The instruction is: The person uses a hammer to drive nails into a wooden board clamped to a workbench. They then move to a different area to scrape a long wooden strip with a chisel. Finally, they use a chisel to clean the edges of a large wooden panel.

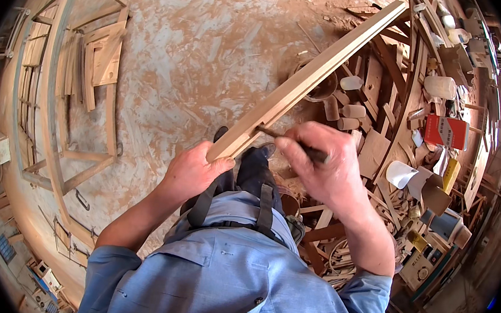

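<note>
A long, pale wooden beam (316,72) runs slantwise from in front of my body toward the far right, with a groove or step along its length. My left hand (191,172) is closed around its near end, the thumb lying on top. My right hand (329,164) is wrapped around a slim dark stick-like tool (271,132). The tool's tip touches the beam's side a short way beyond my left hand, by a small notch-like spot. Its far end shows below my fingers; whether it is a brush or a chisel cannot be told.
A bucket (329,88) stands partly behind the beam. Wood offcuts (378,147) are heaped on the right, near plastic bottles (440,87) and a red box (446,132). To the left lies a large wooden frame (52,86) with boards, and a clamp (82,199).
</note>
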{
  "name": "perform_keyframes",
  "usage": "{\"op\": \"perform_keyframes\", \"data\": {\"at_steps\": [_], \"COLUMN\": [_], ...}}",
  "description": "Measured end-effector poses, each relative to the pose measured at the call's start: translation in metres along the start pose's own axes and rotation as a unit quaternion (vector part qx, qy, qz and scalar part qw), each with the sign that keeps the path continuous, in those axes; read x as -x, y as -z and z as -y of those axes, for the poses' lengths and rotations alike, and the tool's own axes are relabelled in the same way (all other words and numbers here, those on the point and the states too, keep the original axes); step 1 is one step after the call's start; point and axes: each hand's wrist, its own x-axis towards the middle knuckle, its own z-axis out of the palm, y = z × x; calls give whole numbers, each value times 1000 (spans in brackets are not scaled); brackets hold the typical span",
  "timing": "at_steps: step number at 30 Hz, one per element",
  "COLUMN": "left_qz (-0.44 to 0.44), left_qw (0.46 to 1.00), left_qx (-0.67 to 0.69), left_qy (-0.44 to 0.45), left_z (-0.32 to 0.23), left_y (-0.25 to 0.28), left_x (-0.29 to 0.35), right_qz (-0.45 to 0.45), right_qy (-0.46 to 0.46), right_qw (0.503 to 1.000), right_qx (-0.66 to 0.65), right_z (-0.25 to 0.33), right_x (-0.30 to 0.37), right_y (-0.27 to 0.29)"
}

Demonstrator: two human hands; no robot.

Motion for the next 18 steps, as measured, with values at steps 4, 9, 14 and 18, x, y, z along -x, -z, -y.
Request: {"op": "perform_keyframes", "data": {"at_steps": [4,9,14,18], "left_qz": [63,167,191,183], "left_qw": [986,946,937,936], "left_qx": [151,269,290,297], "left_qy": [41,71,48,52], "left_z": [5,10,28,41], "left_y": [1,17,23,30], "left_x": [-3,-3,-4,-2], "right_qz": [-27,-44,-73,-76], "right_qy": [41,54,26,3], "right_qw": [997,993,993,991], "right_qx": [-55,-92,-90,-110], "right_z": [-13,-14,-10,-6], "right_x": [8,19,17,10], "right_y": [-9,-21,-31,-37]}}
